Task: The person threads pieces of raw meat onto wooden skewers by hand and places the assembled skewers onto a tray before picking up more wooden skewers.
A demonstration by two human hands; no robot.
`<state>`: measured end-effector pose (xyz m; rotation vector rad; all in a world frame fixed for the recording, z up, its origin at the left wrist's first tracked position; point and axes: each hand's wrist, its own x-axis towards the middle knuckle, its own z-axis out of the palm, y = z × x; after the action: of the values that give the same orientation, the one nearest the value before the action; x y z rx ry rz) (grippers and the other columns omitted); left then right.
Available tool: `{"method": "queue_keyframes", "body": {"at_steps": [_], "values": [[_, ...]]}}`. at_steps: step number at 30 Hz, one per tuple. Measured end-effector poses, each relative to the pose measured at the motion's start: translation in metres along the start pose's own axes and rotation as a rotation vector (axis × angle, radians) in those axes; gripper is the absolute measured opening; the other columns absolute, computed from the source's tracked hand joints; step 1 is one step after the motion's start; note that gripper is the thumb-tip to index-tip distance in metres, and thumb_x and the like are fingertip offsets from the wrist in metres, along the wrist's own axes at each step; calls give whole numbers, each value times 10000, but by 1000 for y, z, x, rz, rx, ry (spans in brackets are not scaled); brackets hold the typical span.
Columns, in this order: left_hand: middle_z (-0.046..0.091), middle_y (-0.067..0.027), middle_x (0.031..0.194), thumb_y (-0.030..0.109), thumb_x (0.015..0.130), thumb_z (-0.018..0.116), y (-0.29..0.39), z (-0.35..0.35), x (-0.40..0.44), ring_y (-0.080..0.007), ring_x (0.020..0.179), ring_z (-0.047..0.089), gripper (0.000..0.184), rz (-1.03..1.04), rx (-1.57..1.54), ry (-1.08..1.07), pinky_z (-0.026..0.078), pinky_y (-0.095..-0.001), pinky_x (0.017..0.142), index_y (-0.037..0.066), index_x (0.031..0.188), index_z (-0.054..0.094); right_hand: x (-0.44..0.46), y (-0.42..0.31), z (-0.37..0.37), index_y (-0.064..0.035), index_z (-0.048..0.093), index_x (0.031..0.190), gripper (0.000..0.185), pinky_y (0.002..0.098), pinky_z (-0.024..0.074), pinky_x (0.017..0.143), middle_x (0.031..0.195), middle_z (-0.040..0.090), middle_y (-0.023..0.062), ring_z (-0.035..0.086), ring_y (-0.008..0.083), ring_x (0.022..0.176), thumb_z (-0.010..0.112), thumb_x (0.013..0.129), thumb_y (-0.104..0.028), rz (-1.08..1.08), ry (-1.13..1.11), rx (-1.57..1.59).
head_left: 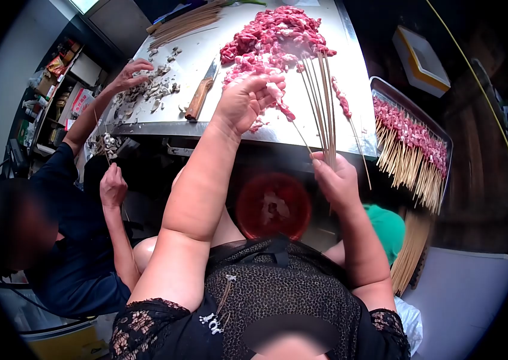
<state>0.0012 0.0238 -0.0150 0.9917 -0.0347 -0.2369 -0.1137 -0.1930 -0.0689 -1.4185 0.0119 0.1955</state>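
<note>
My left hand (245, 105) is over the front of the white table, its fingers curled against pieces of raw meat (279, 101) at the top of a thin skewer. The lower end of that skewer runs down to my right hand (338, 180). A bundle of bare wooden skewers (326, 114) stands upright in my right hand, fanned out at the top. Behind my left hand lies a heap of cut raw meat (278, 36). One finished meat skewer (342, 99) lies on the table right of the bundle.
A wooden-handled knife (200, 99) lies left of the meat. A co-worker's hand (133, 75) is above greyish pieces (157, 87); their other hand (113, 186) holds a skewer. A tray (449, 144) of meat skewers is at right. A red basin (242, 210) sits below.
</note>
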Motion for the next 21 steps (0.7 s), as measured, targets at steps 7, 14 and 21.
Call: {"method": "queue_keyframes", "body": {"at_steps": [7, 14, 21], "values": [[607, -205, 1034, 127, 943, 442, -3, -2, 3, -279, 906, 636, 198, 89, -63, 153, 564, -347, 733, 1, 1088, 493, -2, 4, -4, -15, 615, 957, 126, 164, 337, 482, 650, 525, -40, 432, 15, 541, 587, 864, -96, 6, 5, 8], [613, -191, 990, 93, 941, 437, -2, -4, 4, -263, 883, 633, 170, 141, -53, 91, 563, -371, 664, -9, 1069, 482, -2, 7, -6, -23, 618, 971, 137, 157, 317, 466, 644, 522, -45, 412, 8, 524, 593, 864, -104, -9, 32, 1], [622, -177, 973, 92, 928, 472, 4, -1, 2, -267, 890, 634, 156, 158, -69, 161, 568, -395, 705, -4, 1042, 518, -2, 5, -8, -23, 624, 968, 134, 160, 333, 483, 649, 527, -43, 433, 12, 541, 591, 862, -98, -74, 7, -38]]}}
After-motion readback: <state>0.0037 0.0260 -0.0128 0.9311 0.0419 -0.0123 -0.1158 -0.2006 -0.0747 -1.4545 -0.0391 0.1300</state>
